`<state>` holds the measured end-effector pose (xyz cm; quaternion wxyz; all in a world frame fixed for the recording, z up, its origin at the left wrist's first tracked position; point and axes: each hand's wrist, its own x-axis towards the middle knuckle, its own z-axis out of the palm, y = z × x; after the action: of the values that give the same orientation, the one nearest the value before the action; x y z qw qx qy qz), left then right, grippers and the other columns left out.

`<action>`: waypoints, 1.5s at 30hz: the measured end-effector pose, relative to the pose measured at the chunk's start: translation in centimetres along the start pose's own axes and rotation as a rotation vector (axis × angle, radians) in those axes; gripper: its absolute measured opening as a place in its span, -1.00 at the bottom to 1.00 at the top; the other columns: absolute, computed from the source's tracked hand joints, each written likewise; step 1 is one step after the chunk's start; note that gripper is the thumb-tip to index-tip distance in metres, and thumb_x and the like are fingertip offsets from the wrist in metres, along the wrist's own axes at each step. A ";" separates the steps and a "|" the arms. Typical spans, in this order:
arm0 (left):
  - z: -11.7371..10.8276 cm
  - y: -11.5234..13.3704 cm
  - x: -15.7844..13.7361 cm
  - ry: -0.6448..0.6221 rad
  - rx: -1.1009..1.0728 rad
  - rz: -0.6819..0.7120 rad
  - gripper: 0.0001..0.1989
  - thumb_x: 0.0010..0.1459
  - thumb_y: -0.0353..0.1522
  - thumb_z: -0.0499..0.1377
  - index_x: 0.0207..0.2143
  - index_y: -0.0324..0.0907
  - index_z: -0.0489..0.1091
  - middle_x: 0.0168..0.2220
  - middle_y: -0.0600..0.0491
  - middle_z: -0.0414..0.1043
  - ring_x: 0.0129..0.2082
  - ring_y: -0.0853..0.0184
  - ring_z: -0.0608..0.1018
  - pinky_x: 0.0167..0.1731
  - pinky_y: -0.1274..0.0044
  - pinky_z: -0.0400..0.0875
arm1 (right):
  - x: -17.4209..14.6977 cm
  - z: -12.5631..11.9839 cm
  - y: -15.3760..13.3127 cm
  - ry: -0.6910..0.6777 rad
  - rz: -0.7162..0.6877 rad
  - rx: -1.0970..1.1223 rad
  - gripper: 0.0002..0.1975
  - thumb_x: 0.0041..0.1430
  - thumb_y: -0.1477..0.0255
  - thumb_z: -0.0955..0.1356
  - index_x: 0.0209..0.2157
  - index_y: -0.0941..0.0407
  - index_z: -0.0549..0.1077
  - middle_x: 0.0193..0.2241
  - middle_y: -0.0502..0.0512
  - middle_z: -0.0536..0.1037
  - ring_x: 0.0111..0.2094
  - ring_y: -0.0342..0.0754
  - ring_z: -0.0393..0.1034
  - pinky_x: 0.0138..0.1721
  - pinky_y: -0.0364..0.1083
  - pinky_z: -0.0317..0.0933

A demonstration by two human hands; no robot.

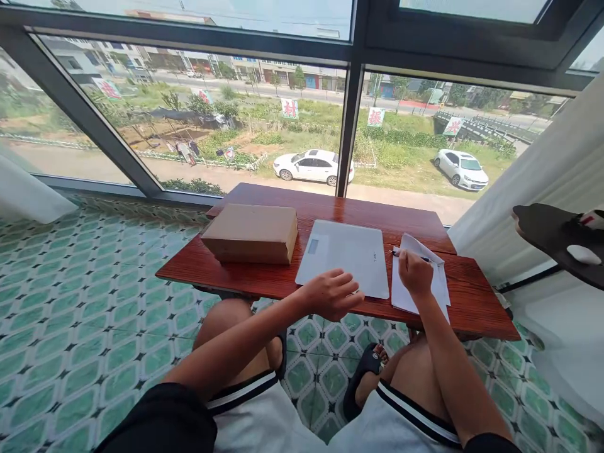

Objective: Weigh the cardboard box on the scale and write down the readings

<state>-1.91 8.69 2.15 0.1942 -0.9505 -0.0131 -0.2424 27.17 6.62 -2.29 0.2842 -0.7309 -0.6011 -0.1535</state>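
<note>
My left hand [333, 294] hovers at the front edge of a flat, light grey digital scale [346, 248], its fingers loosely bent and holding nothing. A small display shows on the scale's left side. Over some white paper sheets [409, 296], my right hand [415, 274] is closed on a dark pen [393, 253], whose two ends stick out either side of the fist. The top sheet's far corner curls up behind that hand. A closed brown cardboard box [255, 229] sits to the left of the scale, apart from both hands.
A reddish-brown wooden table [476, 302] carries these things in front of a large window [356, 126]. White curtains [533, 151] hang at the sides. At the right, a dark shelf [542, 229] holds a white rounded object [584, 254]. My knees are under the table's near edge.
</note>
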 end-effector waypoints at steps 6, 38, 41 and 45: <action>-0.8 -2.0 -0.3 0.002 -0.009 -0.115 -0.85 0.14 -0.45 0.04 -0.20 -0.16 0.30 -0.36 0.02 0.36 -0.36 0.27 0.34 -0.34 0.39 0.20 | -0.9 -1.7 -2.7 -0.050 -0.055 0.003 -0.54 0.44 0.32 0.07 -0.27 0.15 0.52 -0.30 0.19 0.60 -0.41 0.00 0.45 -0.44 -0.06 -0.01; -1.5 -6.0 -3.7 -0.045 0.025 -0.569 -0.79 0.12 -0.51 0.00 -0.23 -0.18 0.37 -0.36 0.01 0.39 -0.31 0.25 0.37 -0.31 0.41 0.25 | 0.9 0.5 -12.6 -0.054 -0.254 0.270 -0.61 0.44 0.33 0.12 -0.30 0.09 0.52 -0.40 -0.05 0.57 -0.49 -0.15 0.36 -0.46 -0.13 -0.04; -2.0 -6.8 -4.5 0.057 0.026 -0.622 -0.79 0.09 -0.53 0.01 -0.25 -0.17 0.36 -0.36 0.03 0.41 -0.31 0.25 0.38 -0.28 0.42 0.27 | 0.8 0.9 -13.1 -0.075 -0.244 0.302 -0.62 0.44 0.32 0.13 -0.28 0.09 0.52 -0.39 -0.05 0.56 -0.48 -0.16 0.35 -0.44 -0.14 -0.02; -2.7 -8.0 -6.1 0.205 0.065 -0.826 -0.78 0.06 -0.56 0.00 -0.29 -0.16 0.34 -0.40 0.03 0.41 -0.33 0.24 0.40 -0.29 0.42 0.28 | 0.9 1.0 -14.5 -0.106 -0.237 0.339 -0.63 0.43 0.30 0.13 -0.25 0.09 0.51 -0.40 -0.04 0.55 -0.50 -0.16 0.31 -0.43 -0.13 -0.01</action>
<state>-9.53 15.46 4.39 0.1109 -0.8299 -0.3808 -0.3923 13.26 9.64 0.75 0.3513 -0.6038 -0.7142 -0.0440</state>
